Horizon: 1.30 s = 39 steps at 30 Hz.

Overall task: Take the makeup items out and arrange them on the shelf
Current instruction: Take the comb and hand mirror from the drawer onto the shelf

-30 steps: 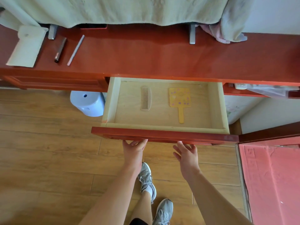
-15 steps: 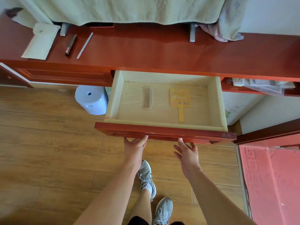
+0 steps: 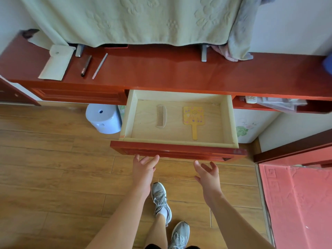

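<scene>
A pale wooden drawer (image 3: pixel 229 121) stands pulled out from the red shelf unit (image 3: pixel 179 72). Inside lie a wooden comb (image 3: pixel 161 116) and a yellow hand mirror (image 3: pixel 193 118) with its handle toward me. On the shelf top at the left lie a cream pouch (image 3: pixel 57 62), a dark tube (image 3: pixel 86 65) and a thin pale pencil (image 3: pixel 99 66). My left hand (image 3: pixel 143 169) hangs just below the drawer's red front (image 3: pixel 179 150), fingers spread, holding nothing. My right hand (image 3: pixel 208 174) is a little lower, fingers loosely spread, also empty.
A green cloth (image 3: pixel 134 20) drapes over something on metal stands at the back of the shelf. A light blue stool (image 3: pixel 103 118) stands under the shelf, left of the drawer. A side compartment (image 3: pixel 269 103) holds papers and a remote. A red mat (image 3: pixel 296 203) lies at right.
Both hands have come off the drawer front's lower edge and dropped slightly, fingers now spread. The drawer stays open with the comb and mirror unmoved.
</scene>
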Tool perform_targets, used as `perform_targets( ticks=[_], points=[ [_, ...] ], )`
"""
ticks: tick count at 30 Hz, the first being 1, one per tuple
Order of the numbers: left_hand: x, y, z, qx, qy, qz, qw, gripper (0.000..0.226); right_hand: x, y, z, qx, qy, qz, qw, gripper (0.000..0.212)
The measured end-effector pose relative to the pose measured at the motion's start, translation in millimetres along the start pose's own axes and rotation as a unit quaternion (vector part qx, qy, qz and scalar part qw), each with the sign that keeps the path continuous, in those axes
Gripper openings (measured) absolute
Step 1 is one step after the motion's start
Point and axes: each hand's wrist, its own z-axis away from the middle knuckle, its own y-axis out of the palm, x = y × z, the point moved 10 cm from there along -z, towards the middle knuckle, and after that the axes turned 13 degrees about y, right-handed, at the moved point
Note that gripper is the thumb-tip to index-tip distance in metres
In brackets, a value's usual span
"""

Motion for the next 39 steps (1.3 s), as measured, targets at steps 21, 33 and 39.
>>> perform_targets(
  ticks=[21, 33, 39],
  points=[
    [-187.9, 54.2, 40.4, 0.162, 0.302, -0.441, 0.829, 0.054, 145.9, 15.2, 106.3, -0.069, -0.176, 0.304, 0.934, 0.054],
    [-177.9, 112.0, -64.7, 0.226, 0.302, -0.582, 0.721, 0.036, 194.2, 69.3, 33.1, -0.127, -0.202, 0.474, 0.848, 0.051],
    [-148.9, 125.5, -117.8, 0.254, 0.249, -0.628, 0.692, 0.031, 197.6, 82.2, -14.6, -0.147, -0.161, 0.547, 0.809, 0.051]
  ],
)
